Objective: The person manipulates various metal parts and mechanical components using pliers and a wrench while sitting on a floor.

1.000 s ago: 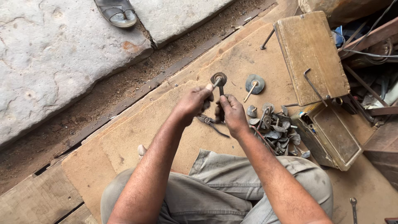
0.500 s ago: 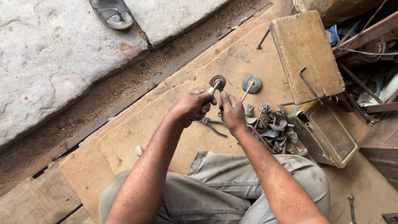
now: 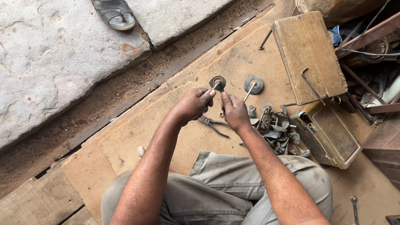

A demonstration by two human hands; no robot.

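Both hands meet over the wooden board [image 3: 137, 125] on the floor. His left hand [image 3: 192, 104] is curled around the stem of a small round metal disc on a rod [image 3: 217, 82], pinching it near the top, while the right hand [image 3: 235, 112] presses its fingertips against the same piece from the other side; whether that hand grips anything of its own I cannot tell. A second disc on a rod [image 3: 253, 84] lies just beside it on the board and looks put together already, so I would judge one piece done and one in hand. Pliers [image 3: 212, 124] lie under the hands, untouched. Plenty seems left: a heap of loose metal bits [image 3: 275, 127] sits to his right. Next to it an open metal box [image 3: 333, 139] looks nearly bare inside, its wooden lid [image 3: 308, 56] thrown back.
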